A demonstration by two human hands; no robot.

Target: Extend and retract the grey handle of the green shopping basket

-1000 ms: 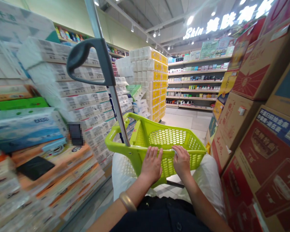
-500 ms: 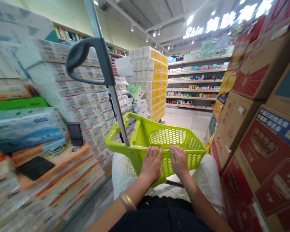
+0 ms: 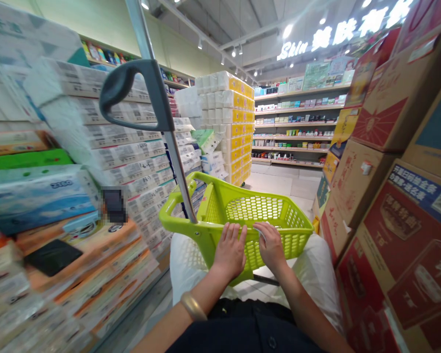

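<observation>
A lime-green shopping basket (image 3: 257,196) with perforated walls stands in front of me, with a tall metal pull bar and a grey handle (image 3: 159,98) rising at its left. My left hand (image 3: 231,250) lies on the near rim, fingers stretched out and nothing held. Close beside it, my right hand (image 3: 270,245) rests against the same rim with its fingers bent. A small white piece (image 3: 257,230) shows under those fingers; its kind is not clear. The basket's interior shows no goods, though its near inside is partly hidden by the rim.
Stacked paper packs (image 3: 125,137) line the left, with a black phone-like slab (image 3: 53,257) on the orange packs. Cardboard cartons (image 3: 371,181) rise close on the right. Ahead stand a tissue stack (image 3: 238,127) and stocked shelves (image 3: 297,122).
My right hand has slid slightly left along the rim. My left hand and the basket stay where they were; the view has shifted only a little.
</observation>
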